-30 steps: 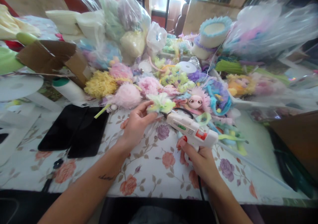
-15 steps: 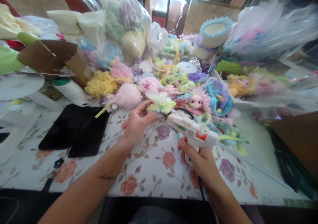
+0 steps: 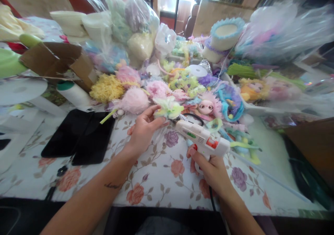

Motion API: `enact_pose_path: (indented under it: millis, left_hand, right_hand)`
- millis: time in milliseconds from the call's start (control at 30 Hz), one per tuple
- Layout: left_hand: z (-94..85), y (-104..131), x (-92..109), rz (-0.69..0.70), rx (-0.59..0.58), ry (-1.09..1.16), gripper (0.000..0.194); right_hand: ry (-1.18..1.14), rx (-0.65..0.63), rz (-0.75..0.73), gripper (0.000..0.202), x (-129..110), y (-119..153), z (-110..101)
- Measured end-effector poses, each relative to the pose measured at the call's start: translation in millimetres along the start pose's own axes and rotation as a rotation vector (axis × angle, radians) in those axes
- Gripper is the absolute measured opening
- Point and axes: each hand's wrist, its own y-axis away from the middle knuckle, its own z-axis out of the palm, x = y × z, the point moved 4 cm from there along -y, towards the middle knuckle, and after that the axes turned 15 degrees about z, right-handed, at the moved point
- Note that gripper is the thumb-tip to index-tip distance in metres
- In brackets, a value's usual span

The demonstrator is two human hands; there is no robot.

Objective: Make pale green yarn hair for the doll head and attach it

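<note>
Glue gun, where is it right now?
Head view, right of centre: the white glue gun is in the right hand, pointed toward the pale ruffled piece that the left hand holds.

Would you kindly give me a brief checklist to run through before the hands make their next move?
1. Left hand has hold of the pale tulle piece: ok, pinched at its near left edge.
2. Right hand grips the white glue gun by its handle: ok.
3. Nozzle points toward the tulle piece: ok, though whether they touch is unclear.
4. Glue gun is hot: cannot tell.
5. Space around the glue gun is uncluttered: not ok, the pink-haired doll head lies close behind it.
6. Black flat devices are away from the nozzle: ok, they lie left of the left hand.
</note>
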Motion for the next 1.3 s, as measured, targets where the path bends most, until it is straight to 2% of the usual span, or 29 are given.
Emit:
enact_pose_path:
  millis: [233, 700, 867, 1300]
  left_hand:
    - [1.8, 0.8, 1.4, 0.001, -0.032, 0.005, 0.04]
    - [-0.2, 1.8, -6.3, 0.004, -0.061, -0.011, 0.044]
    - [-0.4, 1.8, -5.9, 0.013, -0.062, -0.037, 0.043]
    - [1.2, 0.3, -1.3, 0.007, -0.024, 0.011, 0.039]
  right_hand:
    - [-0.006, 0.02, 0.044, 0.03, -2.3, 3.3, 1.0]
    - [-0.055, 0.008, -0.009, 0.027, -1.1, -0.8, 1.2]
    - [-0.048, 0.039, 0.011, 0.027, -4.0, 2.1, 0.7]
    - [-0.013, 0.027, 0.052, 0.027, -0.6, 1.2, 0.5]
